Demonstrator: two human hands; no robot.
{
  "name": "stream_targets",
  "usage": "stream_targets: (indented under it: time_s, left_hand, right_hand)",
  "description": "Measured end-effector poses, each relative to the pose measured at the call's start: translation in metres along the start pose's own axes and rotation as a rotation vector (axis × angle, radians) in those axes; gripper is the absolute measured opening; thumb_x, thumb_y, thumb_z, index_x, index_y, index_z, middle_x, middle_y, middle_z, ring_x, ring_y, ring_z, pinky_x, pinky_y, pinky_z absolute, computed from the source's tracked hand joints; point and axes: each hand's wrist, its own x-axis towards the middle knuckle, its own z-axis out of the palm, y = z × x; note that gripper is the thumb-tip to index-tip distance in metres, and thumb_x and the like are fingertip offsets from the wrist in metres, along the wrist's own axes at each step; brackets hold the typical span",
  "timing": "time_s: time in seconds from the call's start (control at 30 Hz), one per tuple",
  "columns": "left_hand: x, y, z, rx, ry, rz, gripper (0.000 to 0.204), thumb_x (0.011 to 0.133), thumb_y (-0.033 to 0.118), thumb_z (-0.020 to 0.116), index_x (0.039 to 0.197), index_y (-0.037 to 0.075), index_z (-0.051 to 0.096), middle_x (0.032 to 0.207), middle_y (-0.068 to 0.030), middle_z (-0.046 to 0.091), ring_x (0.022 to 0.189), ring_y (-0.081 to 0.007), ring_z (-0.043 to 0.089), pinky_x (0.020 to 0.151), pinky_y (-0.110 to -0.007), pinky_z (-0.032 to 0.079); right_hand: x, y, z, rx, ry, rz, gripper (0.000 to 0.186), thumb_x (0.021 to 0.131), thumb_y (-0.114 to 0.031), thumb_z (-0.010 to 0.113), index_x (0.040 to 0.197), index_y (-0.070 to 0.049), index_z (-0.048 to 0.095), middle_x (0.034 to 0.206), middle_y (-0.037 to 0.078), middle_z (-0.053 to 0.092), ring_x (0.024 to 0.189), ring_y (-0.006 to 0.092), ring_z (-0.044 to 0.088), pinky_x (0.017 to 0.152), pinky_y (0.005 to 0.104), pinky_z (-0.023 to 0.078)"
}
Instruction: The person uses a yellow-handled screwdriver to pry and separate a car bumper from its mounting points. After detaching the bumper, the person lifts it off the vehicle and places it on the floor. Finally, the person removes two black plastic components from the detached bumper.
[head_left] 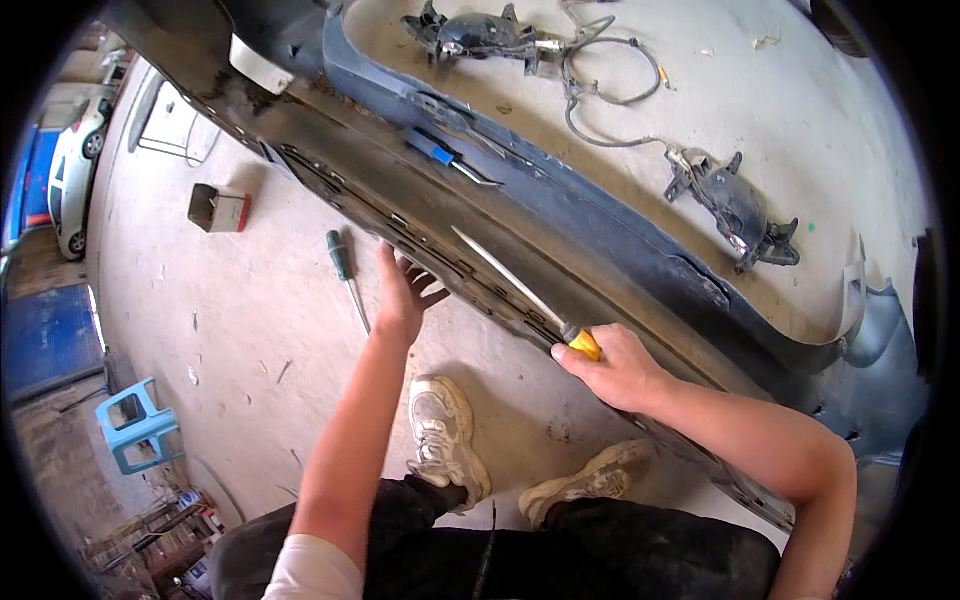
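Note:
A long dark car bumper (pixel 530 238), its inner side up, runs slantwise across the view from the upper left to the lower right. My right hand (pixel 622 370) grips the yellow handle of a screwdriver (pixel 515 282); the metal shaft points up and left over the bumper's near edge. At that same slotted edge, farther left, is my left hand (pixel 402 298), thumb up against the rim and fingers spread apart, holding nothing. A hooked tool with a blue handle (pixel 432 148) lies inside the bumper.
On the floor left of my left hand lies a green-handled screwdriver (pixel 340 258), with a small open box (pixel 219 208) beyond it. Two black lamp units (pixel 482 36) joined by a cable (pixel 570 100) lie past the bumper. A blue stool (pixel 138 425) stands at left.

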Motion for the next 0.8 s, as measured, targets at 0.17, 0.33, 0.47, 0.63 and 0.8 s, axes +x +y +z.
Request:
stream_targets:
  time_s: [0.17, 0.33, 0.47, 0.63, 0.8]
  left_hand:
    - [-0.008, 0.055, -0.043, 0.991, 0.135, 0.143, 0.055, 0.089, 0.050, 0.054, 0.107, -0.002, 0.060, 0.091, -0.0132, 0.065, 0.079, -0.0233, 0.066, 0.068, -0.037, 0.053]
    - [-0.051, 0.125, -0.033, 1.862, -0.091, 0.675, 0.049, 0.085, 0.039, 0.063, 0.117, 0.002, 0.055, 0.112, -0.0160, 0.059, 0.098, -0.0284, 0.060, 0.083, -0.038, 0.049]
    - [-0.037, 0.141, -0.027, 2.137, -0.303, 0.990, 0.065, 0.083, 0.050, 0.061, 0.128, 0.005, 0.048, 0.125, -0.0152, 0.052, 0.119, -0.0302, 0.048, 0.102, -0.041, 0.038]
    - [-0.011, 0.113, -0.022, 2.015, -0.555, 1.097, 0.070, 0.081, 0.056, 0.061, 0.126, 0.004, 0.051, 0.122, -0.0155, 0.055, 0.120, -0.0305, 0.048, 0.107, -0.041, 0.033]
    - [0.022, 0.105, -0.019, 1.894, -0.652, 1.345, 0.051, 0.079, 0.048, 0.066, 0.105, 0.004, 0.060, 0.096, -0.0106, 0.064, 0.095, -0.0274, 0.062, 0.086, -0.039, 0.048]
  right_hand:
    - [0.004, -0.010, -0.002, -0.109, 0.012, 0.019, 0.053, 0.084, -0.047, 0.058, 0.068, 0.003, 0.059, 0.064, 0.023, 0.059, 0.069, 0.0389, 0.062, 0.065, 0.0452, 0.046]
    - [0.005, -0.023, -0.015, -0.146, -0.035, 0.063, 0.052, 0.084, -0.048, 0.059, 0.073, 0.003, 0.061, 0.070, 0.023, 0.062, 0.072, 0.0391, 0.063, 0.067, 0.0450, 0.047]
    - [-0.002, -0.017, -0.016, -0.177, -0.072, 0.056, 0.053, 0.084, -0.049, 0.059, 0.081, 0.003, 0.062, 0.078, 0.025, 0.063, 0.079, 0.0391, 0.063, 0.071, 0.0446, 0.047]
    - [-0.016, -0.013, -0.007, -0.185, -0.115, 0.197, 0.051, 0.085, -0.049, 0.058, 0.091, 0.001, 0.062, 0.086, 0.024, 0.064, 0.087, 0.0396, 0.062, 0.076, 0.0446, 0.047]
    - [-0.021, -0.011, 0.004, -0.174, -0.045, 0.210, 0.047, 0.087, -0.045, 0.057, 0.096, 0.000, 0.061, 0.088, 0.025, 0.063, 0.088, 0.0399, 0.061, 0.077, 0.0444, 0.046]
